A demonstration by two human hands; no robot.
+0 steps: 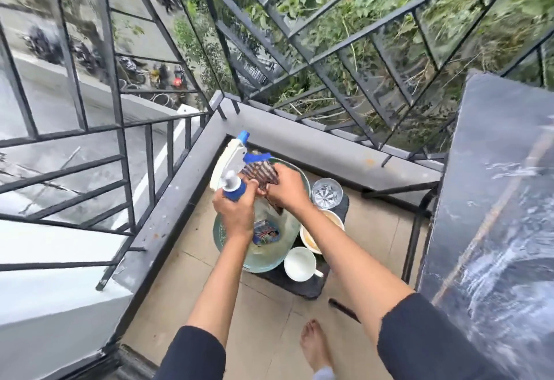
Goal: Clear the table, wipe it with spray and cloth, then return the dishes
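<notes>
You hold the spray (227, 163) and the cloth (260, 172) together above the basin (269, 265), so I judge that you are sorting them between the hands for the wiping step. Whether you are taking them up or putting them down, I cannot tell. To do it well, turn the nozzle away from the dishes, give the cloth fully to one hand before you turn, and do not let its loose end fall into the basin. The surface (494, 199) shows wet streaks, so it probably needs long, overlapping strokes up to the near edge. Your left hand (236, 214) is closed around the blue neck of the spray, with the white head pointing far and a little left. Your right hand (288, 190) pinches the striped cloth, which is bunched just right of the spray head, between the two hands. The dishes stand on a dark tray (302, 288) on the floor under your hands: the glass (326, 193) just right of the right hand, the bowl (307, 240) partly hidden by your forearm, and the cup (299, 264) nearest to you. The surface is well apart from both hands, to the right.
</notes>
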